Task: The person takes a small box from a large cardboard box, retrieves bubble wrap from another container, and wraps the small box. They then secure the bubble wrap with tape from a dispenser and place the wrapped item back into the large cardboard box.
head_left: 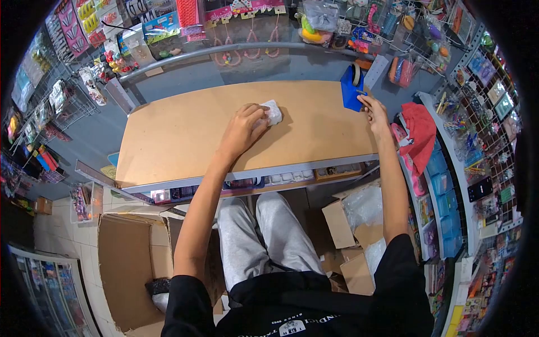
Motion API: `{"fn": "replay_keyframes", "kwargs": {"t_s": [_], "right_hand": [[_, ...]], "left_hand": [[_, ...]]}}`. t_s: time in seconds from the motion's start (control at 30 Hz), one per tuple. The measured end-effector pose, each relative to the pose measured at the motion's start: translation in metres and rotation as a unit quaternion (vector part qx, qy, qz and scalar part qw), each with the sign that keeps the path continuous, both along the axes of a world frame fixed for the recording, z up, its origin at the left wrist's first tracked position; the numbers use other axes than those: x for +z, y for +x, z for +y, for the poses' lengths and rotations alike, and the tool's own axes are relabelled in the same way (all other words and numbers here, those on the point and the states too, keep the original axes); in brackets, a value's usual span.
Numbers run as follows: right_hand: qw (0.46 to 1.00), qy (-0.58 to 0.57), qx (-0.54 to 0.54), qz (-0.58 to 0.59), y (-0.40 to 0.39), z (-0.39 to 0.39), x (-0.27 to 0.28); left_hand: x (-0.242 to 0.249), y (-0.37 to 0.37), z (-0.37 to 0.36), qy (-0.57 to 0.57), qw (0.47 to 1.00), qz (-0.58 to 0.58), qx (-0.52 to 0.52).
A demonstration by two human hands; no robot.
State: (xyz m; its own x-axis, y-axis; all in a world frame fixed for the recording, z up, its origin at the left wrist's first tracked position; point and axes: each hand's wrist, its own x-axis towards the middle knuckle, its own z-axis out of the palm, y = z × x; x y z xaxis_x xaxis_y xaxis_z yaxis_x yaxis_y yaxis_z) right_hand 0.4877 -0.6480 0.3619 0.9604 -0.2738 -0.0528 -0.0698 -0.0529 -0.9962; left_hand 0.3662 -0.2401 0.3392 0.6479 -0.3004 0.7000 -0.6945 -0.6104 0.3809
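My left hand (247,126) rests on the wooden tabletop (185,135), its fingers curled over the left side of a small white wrapped packet (273,112). The fingers cover part of the packet, and its contents cannot be made out. At the far right of the tabletop stands a blue tape dispenser (351,96) with a roll of tape (356,74) in it. My right hand (375,112) is at the dispenser's front edge, fingers pinched together. Whatever lies between those fingertips is too small to tell.
A metal rail (241,48) with hanging packaged goods runs behind the table. Red cloth (418,132) hangs beside my right forearm. Cardboard boxes stand on the floor at left (126,269) and right (359,269). Under the tabletop is a shelf of small trays (289,177).
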Motion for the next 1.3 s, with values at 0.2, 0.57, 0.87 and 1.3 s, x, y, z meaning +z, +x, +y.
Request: {"fn": "replay_keyframes", "kwargs": {"t_s": [0.2,0.57,0.87,1.3], "right_hand": [[0.999,0.022,-0.009,-0.043,0.007,0.008,-0.013],[0.988,0.031,0.019,-0.151,-0.037,0.061,-0.031],[0.989,-0.002,0.066,-0.136,-0.045,0.062,-0.024],[0.982,-0.017,0.113,-0.149,-0.032,0.051,-0.039]], "left_hand": [[-0.003,0.005,0.001,-0.001,0.999,-0.033,-0.007],[-0.005,0.003,0.002,-0.003,1.000,-0.027,0.001],[-0.001,0.001,0.001,-0.010,1.000,-0.005,-0.006],[0.001,0.000,0.000,-0.021,1.000,-0.019,-0.008]]}}
